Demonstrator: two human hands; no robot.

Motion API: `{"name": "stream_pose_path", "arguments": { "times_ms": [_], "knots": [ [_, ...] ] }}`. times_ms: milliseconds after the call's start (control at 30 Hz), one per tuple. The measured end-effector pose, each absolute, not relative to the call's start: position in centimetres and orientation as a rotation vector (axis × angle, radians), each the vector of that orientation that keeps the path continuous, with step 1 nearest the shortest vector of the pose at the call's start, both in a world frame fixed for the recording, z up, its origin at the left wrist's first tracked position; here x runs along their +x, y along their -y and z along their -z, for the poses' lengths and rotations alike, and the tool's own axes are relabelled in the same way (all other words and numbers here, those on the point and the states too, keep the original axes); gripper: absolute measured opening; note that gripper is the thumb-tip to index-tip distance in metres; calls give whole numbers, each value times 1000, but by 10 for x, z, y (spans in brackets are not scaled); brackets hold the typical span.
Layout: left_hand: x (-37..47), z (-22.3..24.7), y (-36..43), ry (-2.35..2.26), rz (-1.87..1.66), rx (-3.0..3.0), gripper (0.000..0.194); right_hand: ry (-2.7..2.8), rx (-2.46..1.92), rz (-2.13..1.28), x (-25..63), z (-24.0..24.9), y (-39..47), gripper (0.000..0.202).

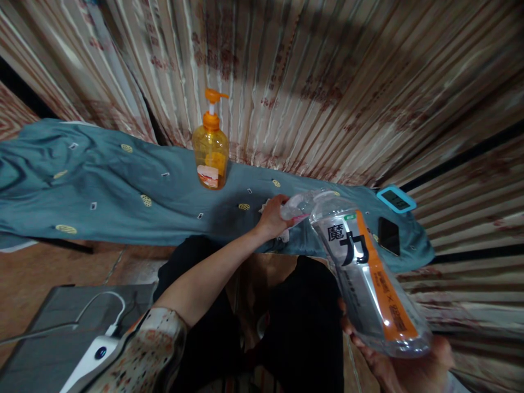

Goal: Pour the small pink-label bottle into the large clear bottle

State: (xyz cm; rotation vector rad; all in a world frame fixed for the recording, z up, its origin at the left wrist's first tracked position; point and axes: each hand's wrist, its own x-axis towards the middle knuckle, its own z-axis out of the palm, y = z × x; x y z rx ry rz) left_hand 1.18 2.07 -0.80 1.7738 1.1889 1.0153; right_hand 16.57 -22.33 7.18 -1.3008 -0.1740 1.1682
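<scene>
My right hand (403, 360) supports the base of a large clear plastic bottle (360, 273) with a silver and orange label. The bottle is tilted, its neck end pointing up and left. My left hand (273, 218) has its fingers wrapped round a smaller clear plastic piece (301, 206) beside the big bottle's upper end; a bit of pink shows at its lower edge. Under my left hand, a small whitish item (283, 236) is partly hidden. An orange pump bottle (210, 153) stands upright on the teal cloth, left of my left hand.
The teal patterned cloth (110, 202) covers a long narrow surface. At its right end lie a blue-framed digital clock (396, 199) and a dark phone (388, 236). Behind hangs a pleated curtain (286, 82). A white device (92, 360) with a cable rests on a grey surface, lower left.
</scene>
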Motion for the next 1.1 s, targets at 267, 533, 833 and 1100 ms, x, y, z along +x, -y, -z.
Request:
{"name": "stream_pose_path", "arguments": {
  "times_ms": [267,533,833,1100],
  "knots": [
    [11,8,-21,-1190,-1013,1781,49,142,-1316,-1145,146,-82,223,110],
    [11,7,-20,-1204,-991,1788,52,86,-1391,-1184,160,-75,221,139],
    [11,7,-21,-1199,-999,1778,53,160,-1275,-1140,147,-81,224,81],
    [11,8,-21,-1195,-998,1782,51,149,-1280,-1121,146,-84,221,76]
  ]
}}
